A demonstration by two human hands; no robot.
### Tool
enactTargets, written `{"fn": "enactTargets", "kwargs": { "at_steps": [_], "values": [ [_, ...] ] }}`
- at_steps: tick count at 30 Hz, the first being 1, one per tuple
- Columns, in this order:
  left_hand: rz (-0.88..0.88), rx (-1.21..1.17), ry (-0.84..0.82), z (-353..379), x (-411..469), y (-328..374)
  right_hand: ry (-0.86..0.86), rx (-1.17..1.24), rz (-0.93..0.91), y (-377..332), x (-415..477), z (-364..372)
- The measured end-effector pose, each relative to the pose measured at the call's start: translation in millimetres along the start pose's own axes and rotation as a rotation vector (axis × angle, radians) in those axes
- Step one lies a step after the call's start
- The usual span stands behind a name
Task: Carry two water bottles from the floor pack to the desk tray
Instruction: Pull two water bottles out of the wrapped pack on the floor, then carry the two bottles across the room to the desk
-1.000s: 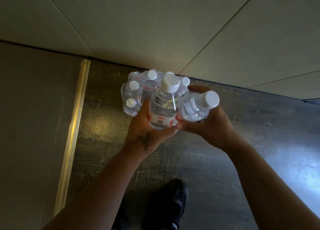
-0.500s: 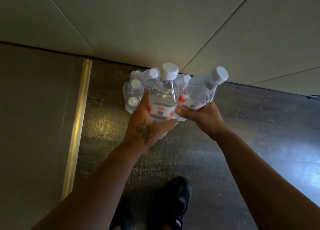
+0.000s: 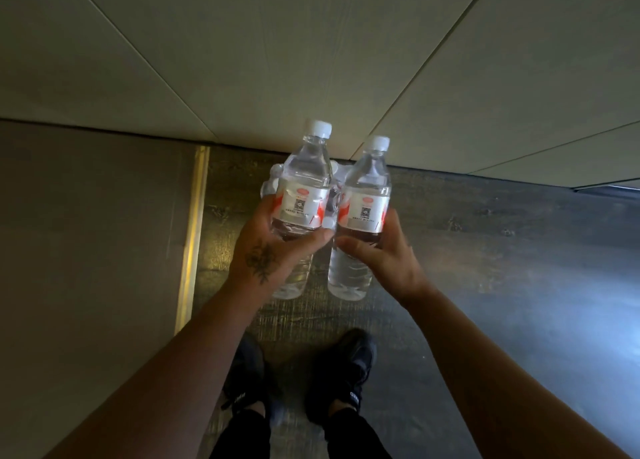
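Note:
My left hand (image 3: 266, 254) grips a clear water bottle (image 3: 304, 178) with a white cap and a red-and-white label, held upright. My right hand (image 3: 384, 254) grips a second bottle (image 3: 365, 195) of the same kind, upright beside the first, the two almost touching. Both bottles hang in the air above the floor. The plastic-wrapped pack of bottles (image 3: 272, 178) stands on the floor behind them, mostly hidden by the held bottles. The desk and tray are out of view.
Pale wall panels (image 3: 311, 60) rise straight ahead. A brown panel with a brass edge strip (image 3: 192, 237) runs along the left. Dark wood floor (image 3: 502, 268) stretches to the right. My two black shoes (image 3: 341, 372) stand below the hands.
Both bottles have been lifted higher and turned upright. The right bottle swung from tilted to vertical. My view has risen away from the pack, and both shoes now show.

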State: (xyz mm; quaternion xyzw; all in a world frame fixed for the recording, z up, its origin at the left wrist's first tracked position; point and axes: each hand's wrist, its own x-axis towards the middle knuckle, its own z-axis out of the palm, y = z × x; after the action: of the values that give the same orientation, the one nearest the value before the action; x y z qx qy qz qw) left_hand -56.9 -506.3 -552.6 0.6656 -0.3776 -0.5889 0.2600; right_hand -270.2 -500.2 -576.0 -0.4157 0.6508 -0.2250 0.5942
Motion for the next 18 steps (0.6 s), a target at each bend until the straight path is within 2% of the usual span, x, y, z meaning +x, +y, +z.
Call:
{"fn": "enactTargets", "kwargs": {
  "at_steps": [7,9,11,18],
  "values": [
    [-0.051,-0.044,-0.029,-16.7,-77.8,81.2,0.006,0.120,0.041,-65.6,-80.7,-7.4],
    [-0.068,-0.073,-0.021,-18.8,-88.4,83.6,-0.002,0.143,0.018,-67.8,-91.4,-7.1],
    [-0.093,-0.067,-0.038,-30.2,-141.6,129.9,0.001,0.192,0.033,-111.9,-146.1,-22.0],
    [-0.082,-0.112,-0.029,-50.6,-204.4,181.8,0.038,0.254,0.021,-166.4,-218.4,-36.7]
  ]
}}
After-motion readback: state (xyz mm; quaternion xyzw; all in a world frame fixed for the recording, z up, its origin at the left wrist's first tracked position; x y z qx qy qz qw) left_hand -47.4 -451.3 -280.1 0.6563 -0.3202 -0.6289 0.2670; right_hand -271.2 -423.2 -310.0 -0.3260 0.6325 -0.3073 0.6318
